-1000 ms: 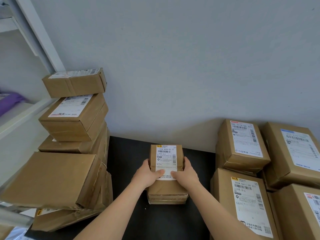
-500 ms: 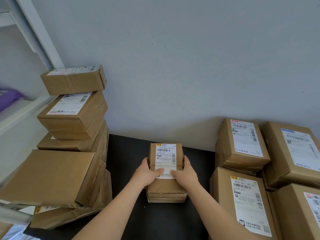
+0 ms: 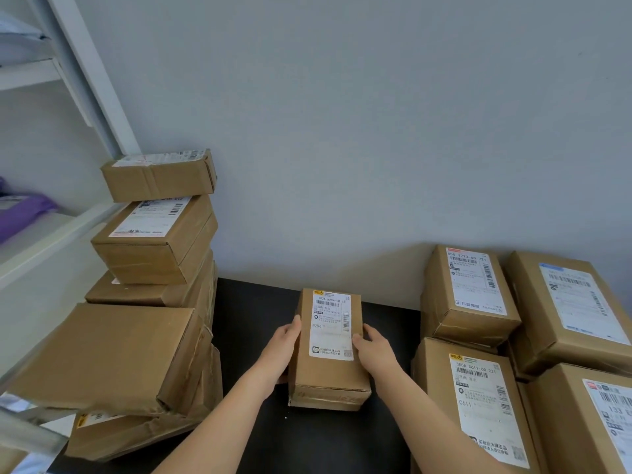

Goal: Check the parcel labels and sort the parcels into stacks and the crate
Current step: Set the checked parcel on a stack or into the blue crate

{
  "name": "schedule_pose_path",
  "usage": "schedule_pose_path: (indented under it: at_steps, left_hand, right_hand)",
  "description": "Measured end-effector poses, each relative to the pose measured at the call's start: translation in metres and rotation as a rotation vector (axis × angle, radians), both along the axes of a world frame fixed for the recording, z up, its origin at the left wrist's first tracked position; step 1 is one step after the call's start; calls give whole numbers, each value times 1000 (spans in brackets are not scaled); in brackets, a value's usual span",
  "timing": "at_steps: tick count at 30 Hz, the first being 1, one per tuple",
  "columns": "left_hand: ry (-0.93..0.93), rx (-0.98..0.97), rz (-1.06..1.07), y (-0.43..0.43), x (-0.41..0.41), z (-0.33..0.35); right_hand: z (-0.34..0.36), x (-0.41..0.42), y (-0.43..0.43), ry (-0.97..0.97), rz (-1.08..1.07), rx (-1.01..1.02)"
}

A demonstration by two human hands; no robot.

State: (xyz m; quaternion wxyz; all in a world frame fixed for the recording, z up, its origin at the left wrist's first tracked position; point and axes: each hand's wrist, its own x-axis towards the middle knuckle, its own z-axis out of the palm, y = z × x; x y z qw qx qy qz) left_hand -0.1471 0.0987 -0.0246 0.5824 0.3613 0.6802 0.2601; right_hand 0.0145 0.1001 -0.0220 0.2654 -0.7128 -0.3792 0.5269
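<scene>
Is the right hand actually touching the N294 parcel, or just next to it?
Touching. The head view shows the right hand with its thumb on the edge of the label and its fingers down the right side of the N294 parcel; no gap shows.

A single wide-angle camera worn on the person's head looks forward and down from close above the black flat surface (image 3: 253,336), facing the plain grey wall (image 3: 342,131).

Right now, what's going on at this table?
A person grips a small parcel by its sides with the left hand and right hand, label face up, in the middle of the black table. A tall stack of parcels stands to the left. More labelled parcels are piled to the right.
</scene>
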Motion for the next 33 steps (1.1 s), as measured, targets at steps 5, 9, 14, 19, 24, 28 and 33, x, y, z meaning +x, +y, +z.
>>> schedule_pose_path:
  at_steps: [5,9,14,19,24,28,33]
  left_hand:
    - [-9,-9,17,-2,-2,9]
    - [-7,3,47,-3,-5,6]
    - [17,48,77,-4,-4,12]
    - [53,87,90,-1,-5,15]
    - [74,129,80,1,-4,18]
    - [105,150,65,3,-2,20]
    - [144,207,52,6,1,23]
  right_hand:
    - [3,2,-2,63,-9,-37]
    - [7,1,-2,76,12,-38]
    - [4,-1,0,22,65,-29]
    - [9,-2,1,-58,126,2]
    - [13,-3,4,-105,163,36]
    - [11,-4,8,-112,167,45]
    - [17,-5,8,-69,163,51]
